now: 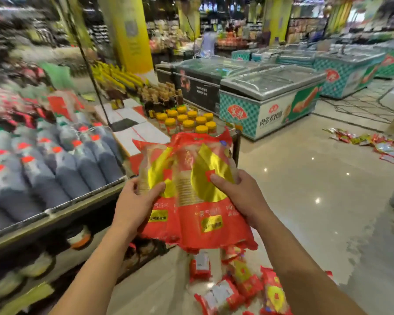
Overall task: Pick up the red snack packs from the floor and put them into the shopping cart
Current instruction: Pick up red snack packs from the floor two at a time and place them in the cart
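Head view: at twelve o'clock I hold glossy red-and-gold plastic snack packs point(200, 189), with the fingers of my left hand point(135, 201) and right hand point(240, 194) curled round their edges. More red packs point(237, 289) lie on the pale shiny floor point(305, 201) at six o'clock. None is binned yet. The shopping cart is out of sight, and the shelves at nine o'clock blur.

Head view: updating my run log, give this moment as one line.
left hand: grips held snack packs | right hand: grips them too | floor packs: several unpicked | shopping cart: not in view

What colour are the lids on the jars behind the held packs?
Yellow; the jar lids show best in the head view.
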Demonstrator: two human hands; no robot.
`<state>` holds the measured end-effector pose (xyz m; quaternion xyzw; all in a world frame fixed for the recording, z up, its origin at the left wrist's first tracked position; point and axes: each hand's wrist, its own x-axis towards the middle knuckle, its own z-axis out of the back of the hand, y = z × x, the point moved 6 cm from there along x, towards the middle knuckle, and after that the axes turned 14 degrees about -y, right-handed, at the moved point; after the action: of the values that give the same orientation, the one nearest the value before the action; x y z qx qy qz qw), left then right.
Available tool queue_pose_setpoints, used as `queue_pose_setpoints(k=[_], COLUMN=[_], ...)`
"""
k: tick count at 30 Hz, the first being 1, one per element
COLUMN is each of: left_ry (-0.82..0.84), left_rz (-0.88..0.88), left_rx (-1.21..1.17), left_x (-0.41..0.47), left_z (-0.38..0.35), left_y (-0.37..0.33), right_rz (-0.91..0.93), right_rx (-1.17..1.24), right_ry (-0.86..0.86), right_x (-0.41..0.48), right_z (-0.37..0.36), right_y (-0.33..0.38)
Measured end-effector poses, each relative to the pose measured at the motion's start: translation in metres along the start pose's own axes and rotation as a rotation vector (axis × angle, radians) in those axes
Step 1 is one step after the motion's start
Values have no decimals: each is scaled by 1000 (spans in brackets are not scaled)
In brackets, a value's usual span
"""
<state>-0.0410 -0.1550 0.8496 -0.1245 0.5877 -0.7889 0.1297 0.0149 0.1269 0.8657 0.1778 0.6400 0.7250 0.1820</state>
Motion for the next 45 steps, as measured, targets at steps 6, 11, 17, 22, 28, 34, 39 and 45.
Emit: queue_pose_setpoints(k=[6, 11, 17, 22, 28, 34, 39, 45], left_ry=[-312, -576, -837, -1101, -1390, -1656, -1824, -1980], left_rz=[45, 85, 166, 282, 418, 587, 718, 845], left_rx=[-62, -30, -17, 4, -53, -102, -157, -186], left_x=[12, 2, -46, -124, -217, -292, -318, -317], left_z=[173, 343, 545, 687, 779, 834, 865, 907], left_y=[20, 59, 121, 175, 232, 296, 340, 385], right_rz=[96, 190, 187, 217, 331, 379, 352, 392], right_rx=[11, 38, 93, 89, 5, -60, -99, -216], right_ry=[237, 407, 722, 990, 1275, 1526, 1678, 1845], right_x=[-34, -111, -256, -398, -544, -665, -741, -825], right_z=[-144, -288, -467, -583, -683, -770, -832, -912], right_y=[44, 78, 92, 99, 95, 61, 28, -18])
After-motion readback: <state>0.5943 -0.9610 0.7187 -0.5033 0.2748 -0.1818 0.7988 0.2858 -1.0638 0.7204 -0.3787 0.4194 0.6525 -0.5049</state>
